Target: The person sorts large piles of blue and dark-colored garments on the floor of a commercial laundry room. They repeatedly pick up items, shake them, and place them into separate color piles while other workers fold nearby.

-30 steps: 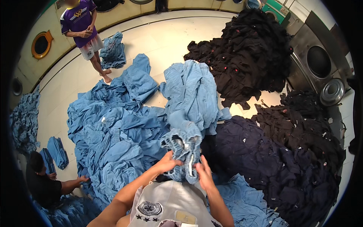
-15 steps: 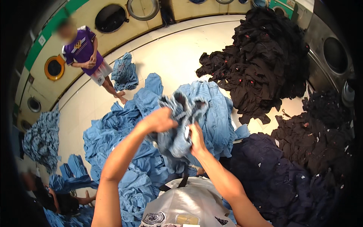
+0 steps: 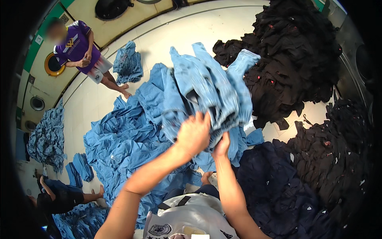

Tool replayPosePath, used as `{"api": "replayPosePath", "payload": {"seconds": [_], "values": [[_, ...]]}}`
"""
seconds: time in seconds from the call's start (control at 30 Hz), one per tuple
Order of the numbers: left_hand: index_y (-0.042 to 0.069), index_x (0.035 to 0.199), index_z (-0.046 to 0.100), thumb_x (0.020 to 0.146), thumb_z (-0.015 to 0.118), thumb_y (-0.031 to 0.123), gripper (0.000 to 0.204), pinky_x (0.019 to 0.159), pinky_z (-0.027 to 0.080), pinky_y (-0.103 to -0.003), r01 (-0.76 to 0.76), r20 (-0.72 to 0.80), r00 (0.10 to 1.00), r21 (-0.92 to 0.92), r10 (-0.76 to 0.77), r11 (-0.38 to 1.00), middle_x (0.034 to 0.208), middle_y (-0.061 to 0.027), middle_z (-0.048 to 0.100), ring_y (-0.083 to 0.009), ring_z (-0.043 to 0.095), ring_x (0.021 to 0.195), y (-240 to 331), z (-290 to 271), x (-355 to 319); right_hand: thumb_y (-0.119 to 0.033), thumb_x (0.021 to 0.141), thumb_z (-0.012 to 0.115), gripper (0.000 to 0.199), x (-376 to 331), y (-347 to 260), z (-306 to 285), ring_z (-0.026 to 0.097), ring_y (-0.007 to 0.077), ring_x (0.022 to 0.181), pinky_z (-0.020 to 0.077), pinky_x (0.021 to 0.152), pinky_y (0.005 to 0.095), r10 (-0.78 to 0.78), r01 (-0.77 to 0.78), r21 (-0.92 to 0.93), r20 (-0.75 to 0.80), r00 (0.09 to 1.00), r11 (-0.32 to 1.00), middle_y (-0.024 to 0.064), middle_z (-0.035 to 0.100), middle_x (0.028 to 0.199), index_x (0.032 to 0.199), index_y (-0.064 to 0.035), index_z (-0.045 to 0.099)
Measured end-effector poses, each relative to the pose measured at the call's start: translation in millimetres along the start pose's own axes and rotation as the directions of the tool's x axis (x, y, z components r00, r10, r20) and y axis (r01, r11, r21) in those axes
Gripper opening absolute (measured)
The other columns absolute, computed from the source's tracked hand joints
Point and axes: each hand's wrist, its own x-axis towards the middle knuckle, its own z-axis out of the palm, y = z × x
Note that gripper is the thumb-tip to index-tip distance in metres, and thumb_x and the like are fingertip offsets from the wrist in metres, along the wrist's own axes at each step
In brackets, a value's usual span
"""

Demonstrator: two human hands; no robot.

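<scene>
Light blue denim jeans (image 3: 205,85) are held out in front of me, their legs swung up and away over the blue pile and pale floor. My left hand (image 3: 194,133) is closed on the upper left part, near the waist opening. Below and to its right, my right hand (image 3: 221,145) grips the near edge from underneath, its thumb against the cloth. Some fingers of both hands are hidden by the fabric. Under the jeans spreads a large heap of blue denim garments (image 3: 119,139).
Dark navy garments (image 3: 274,187) lie to my right, with black garments (image 3: 290,63) heaped behind. A person in a purple shirt (image 3: 83,47) stands far left by round-door machines (image 3: 38,102). Another person in black (image 3: 59,199) is low at left. A small blue pile (image 3: 128,63) sits farther off.
The jeans, bunched up half a second ago, are now opened out with their legs flung away from me. My left hand has moved right and slightly down, the right hand slightly right.
</scene>
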Motion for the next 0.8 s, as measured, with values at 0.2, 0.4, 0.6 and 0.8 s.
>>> {"api": "replayPosePath", "payload": {"seconds": [0.2, 0.4, 0.6, 0.8], "values": [[0.006, 0.145, 0.036, 0.081, 0.064, 0.020, 0.072, 0.106, 0.040, -0.049, 0.010, 0.421, 0.886, -0.433, 0.192, 0.902, 0.140, -0.0307, 0.042, -0.0464, 0.048, 0.125, -14.2, 293.3, -39.3, -0.015, 0.090, 0.052, 0.058, 6.3, 76.7, -216.3, 0.046, 0.0336, 0.129, 0.0357, 0.109, 0.0410, -0.093, -0.417, -0.564, -0.665, 0.741, 0.713, 0.0205, 0.041, 0.144, 0.143, 0.0025, 0.036], [0.011, 0.140, 0.047, 0.085, 0.059, 0.024, 0.058, 0.101, 0.045, -0.044, 0.496, 0.843, 0.534, -0.256, -0.059, 0.830, 0.127, -0.0221, 0.060, -0.0375, 0.056, 0.119, -92.0, 370.8, -202.2, -0.015, 0.086, 0.062, 0.087, 18.5, 87.5, -240.4, 0.036, 0.0472, 0.135, 0.0382, 0.109, 0.0443, -0.119, -0.204, -0.942, -0.177, 0.977, -0.267, 0.0298, 0.000, 0.157, 0.156, -0.0246, 0.012], [0.006, 0.126, 0.061, 0.083, 0.065, 0.029, 0.049, 0.094, 0.049, -0.042, 0.778, 0.853, 0.381, -0.086, -0.357, 0.622, 0.113, -0.0216, 0.067, -0.0355, 0.063, 0.109, -177.0, 346.2, -344.9, -0.021, 0.083, 0.064, 0.082, 51.4, 57.2, -213.8, 0.057, 0.0462, 0.115, 0.0510, 0.093, 0.0463, 0.082, -0.421, -0.842, -0.472, 0.878, -0.336, 0.0330, 0.004, 0.156, 0.154, -0.0262, 0.023], [0.004, 0.124, 0.062, 0.084, 0.066, 0.023, 0.045, 0.073, 0.054, -0.033, 0.919, 0.860, 0.368, -0.276, -0.355, 0.283, 0.090, -0.0160, 0.071, -0.0213, 0.069, 0.079, -207.2, 365.0, -403.6, -0.023, 0.085, 0.058, 0.057, -76.2, 43.3, -237.0, 0.052, 0.0406, 0.123, 0.0463, 0.099, 0.0466, -0.093, -0.441, -0.830, -0.437, 0.895, -0.341, 0.0269, 0.035, 0.148, 0.140, -0.0154, 0.047]]}}
